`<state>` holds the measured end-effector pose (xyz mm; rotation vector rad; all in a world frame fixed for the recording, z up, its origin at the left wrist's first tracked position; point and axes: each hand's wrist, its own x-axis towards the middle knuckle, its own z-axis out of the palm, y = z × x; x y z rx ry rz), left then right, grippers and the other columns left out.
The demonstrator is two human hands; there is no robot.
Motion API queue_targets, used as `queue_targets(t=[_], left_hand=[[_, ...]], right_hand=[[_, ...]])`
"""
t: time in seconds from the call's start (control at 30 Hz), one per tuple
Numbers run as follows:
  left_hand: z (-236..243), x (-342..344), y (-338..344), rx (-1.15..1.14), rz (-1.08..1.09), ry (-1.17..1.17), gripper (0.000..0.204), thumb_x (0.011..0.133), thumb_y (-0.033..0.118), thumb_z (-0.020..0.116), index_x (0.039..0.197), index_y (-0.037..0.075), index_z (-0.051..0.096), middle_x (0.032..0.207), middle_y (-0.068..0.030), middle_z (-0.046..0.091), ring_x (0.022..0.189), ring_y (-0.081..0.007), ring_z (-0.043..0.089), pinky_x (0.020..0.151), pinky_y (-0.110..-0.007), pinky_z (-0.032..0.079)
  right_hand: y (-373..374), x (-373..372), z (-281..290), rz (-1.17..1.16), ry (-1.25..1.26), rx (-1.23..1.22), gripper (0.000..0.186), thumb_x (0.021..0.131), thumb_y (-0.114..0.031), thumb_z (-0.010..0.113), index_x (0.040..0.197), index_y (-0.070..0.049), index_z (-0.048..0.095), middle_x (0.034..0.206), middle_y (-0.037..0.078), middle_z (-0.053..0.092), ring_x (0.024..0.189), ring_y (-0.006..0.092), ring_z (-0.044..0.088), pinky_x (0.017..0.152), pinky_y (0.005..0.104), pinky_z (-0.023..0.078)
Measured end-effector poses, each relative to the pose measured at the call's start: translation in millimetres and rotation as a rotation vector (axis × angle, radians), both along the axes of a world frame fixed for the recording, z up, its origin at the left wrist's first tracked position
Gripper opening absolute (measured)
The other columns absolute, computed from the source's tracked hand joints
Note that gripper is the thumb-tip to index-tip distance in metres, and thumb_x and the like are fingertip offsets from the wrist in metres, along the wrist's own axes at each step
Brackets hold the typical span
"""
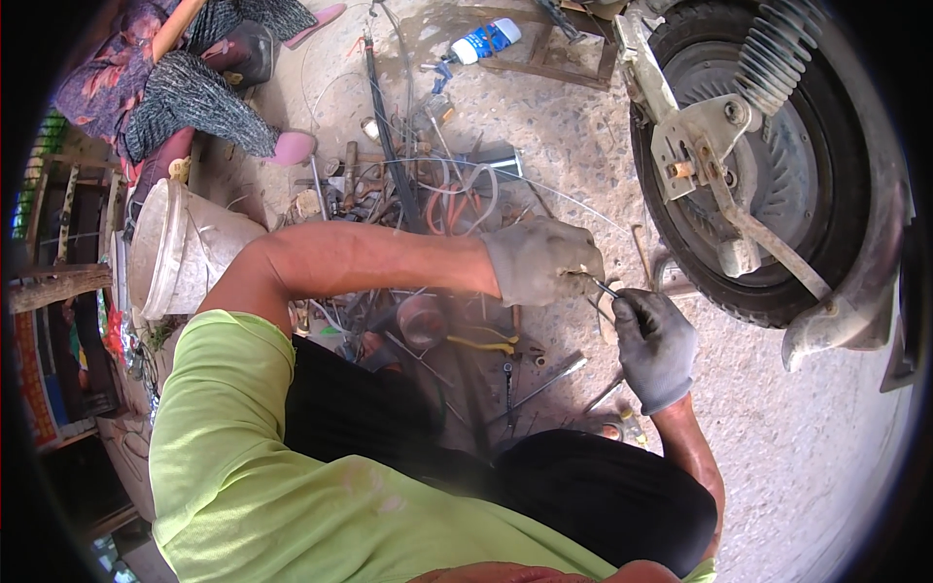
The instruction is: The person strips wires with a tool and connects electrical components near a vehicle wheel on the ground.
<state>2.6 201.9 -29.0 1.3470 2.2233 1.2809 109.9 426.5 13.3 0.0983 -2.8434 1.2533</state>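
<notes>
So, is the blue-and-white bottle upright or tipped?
Tipped: the blue-and-white bottle lies on its side, its labelled long face turned up toward the camera.

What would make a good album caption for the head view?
Gloved right hand grips a slim dark rod at the gloved left hand, scattered tools and a wheel nearby.

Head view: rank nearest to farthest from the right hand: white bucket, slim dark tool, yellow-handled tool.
1. Slim dark tool, held in the right hand.
2. Yellow-handled tool, leftward on the ground.
3. White bucket, far left.
</notes>
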Motion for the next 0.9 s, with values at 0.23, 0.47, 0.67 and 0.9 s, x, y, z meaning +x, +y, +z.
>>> queue_targets(t=[0.23, 0.47, 0.67, 0.9], left_hand=[[-7.2, 3.0, -4.1, 0.001, -0.035, 0.046, 0.027, 0.078, 0.007, 0.075, 0.103, 0.006, 0.066, 0.11, -0.0108, 0.068, 0.098, -0.033, 0.068, 0.082, -0.042, 0.055], [10.9, -6.6, -6.7, -0.069, -0.218, 0.311, 0.027, 0.081, 0.015, 0.074, 0.106, 0.009, 0.067, 0.112, -0.0132, 0.064, 0.1, -0.0324, 0.067, 0.083, -0.043, 0.055], [13.4, -5.7, -5.2, 0.144, -0.173, 0.451, 0.033, 0.083, 0.022, 0.075, 0.112, 0.01, 0.067, 0.1, -0.0108, 0.063, 0.093, -0.0296, 0.066, 0.079, -0.042, 0.054], [43.6, -4.1, -3.1, -0.167, 0.022, -0.098, 0.03, 0.086, 0.031, 0.08, 0.106, 0.01, 0.071, 0.105, -0.0081, 0.071, 0.101, -0.0275, 0.068, 0.088, -0.04, 0.054]], right_hand=[[-1.1, 3.7, -5.9, 0.047, 0.057, 0.022, 0.013, 0.093, -0.015, 0.071, 0.096, -0.003, 0.072, 0.086, 0.014, 0.071, 0.073, 0.0312, 0.069, 0.066, 0.0383, 0.054], [9.4, -0.9, -0.5, 0.013, -0.694, -0.523, 0.02, 0.101, -0.016, 0.062, 0.095, 0.0, 0.074, 0.07, -0.004, 0.057, 0.062, 0.0041, 0.047, 0.057, 0.0243, 0.041], [7.5, -4.5, 4.7, 0.003, -0.852, -0.727, 0.024, 0.104, -0.019, 0.057, 0.099, -0.001, 0.073, 0.064, -0.005, 0.052, 0.057, 0.0029, 0.042, 0.052, 0.0213, 0.033], [5.8, -1.6, -4.1, 0.003, -0.604, -0.76, 0.025, 0.104, -0.021, 0.061, 0.108, 0.002, 0.069, 0.071, -0.001, 0.06, 0.063, 0.0048, 0.051, 0.057, 0.0217, 0.041]])
